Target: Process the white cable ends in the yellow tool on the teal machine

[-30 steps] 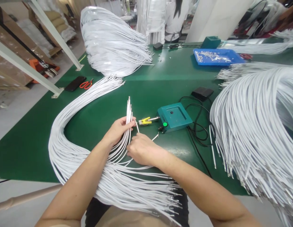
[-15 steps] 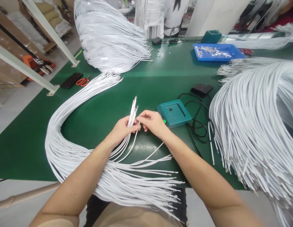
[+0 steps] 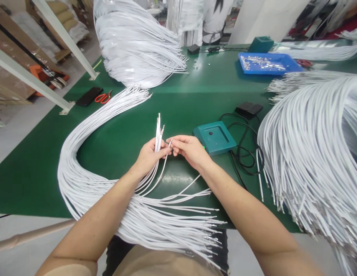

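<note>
My left hand is closed round a small upright bunch of white cables, their metal tips pointing away from me. My right hand pinches a single white cable just below its tip, right beside the bunch. Both hands sit over a green table, just left of a teal box device with black leads. A long curved bundle of white cables runs from my lap round to the left.
A big heap of white cables fills the right side, another pile the far left. Red scissors and a black phone lie at the left edge. A blue tray of small parts stands far right. A person stands beyond the table.
My right hand came up from the loose cables near the table's front edge with one cable and now holds it next to the bunch in my left hand. The yellow clip by the box is now hidden.
</note>
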Available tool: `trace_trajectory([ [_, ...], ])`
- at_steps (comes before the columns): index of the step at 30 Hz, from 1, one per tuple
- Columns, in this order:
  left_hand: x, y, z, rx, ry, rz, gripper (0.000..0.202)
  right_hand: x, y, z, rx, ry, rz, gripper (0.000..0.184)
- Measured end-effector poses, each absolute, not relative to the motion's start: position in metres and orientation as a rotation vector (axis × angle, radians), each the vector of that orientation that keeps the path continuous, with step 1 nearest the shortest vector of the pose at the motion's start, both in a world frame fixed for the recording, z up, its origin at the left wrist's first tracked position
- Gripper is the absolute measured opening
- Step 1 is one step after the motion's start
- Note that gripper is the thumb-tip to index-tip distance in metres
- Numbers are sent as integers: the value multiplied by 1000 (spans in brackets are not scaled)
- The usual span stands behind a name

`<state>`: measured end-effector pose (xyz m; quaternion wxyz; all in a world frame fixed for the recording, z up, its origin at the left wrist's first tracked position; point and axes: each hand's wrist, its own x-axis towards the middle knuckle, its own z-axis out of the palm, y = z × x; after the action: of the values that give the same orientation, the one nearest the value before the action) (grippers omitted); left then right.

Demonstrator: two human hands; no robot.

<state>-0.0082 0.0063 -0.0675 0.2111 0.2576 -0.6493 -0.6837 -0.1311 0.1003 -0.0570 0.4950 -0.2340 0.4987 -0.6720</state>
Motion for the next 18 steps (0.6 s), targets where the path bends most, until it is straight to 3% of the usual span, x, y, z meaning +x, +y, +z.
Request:
trace_trajectory([
  [6, -6, 6, -69, 663, -1918, -1809, 26, -128, 100, -57, -501, 1073, -1616, 18],
  [11, -8, 10, -68, 648, -2053, -1738, 20, -129, 98, -60, -474, 1224, -1546, 37],
  [18, -8, 9, -69, 671, -2006, -1776, 22, -133, 100, -62, -425, 1017, -1489, 33],
])
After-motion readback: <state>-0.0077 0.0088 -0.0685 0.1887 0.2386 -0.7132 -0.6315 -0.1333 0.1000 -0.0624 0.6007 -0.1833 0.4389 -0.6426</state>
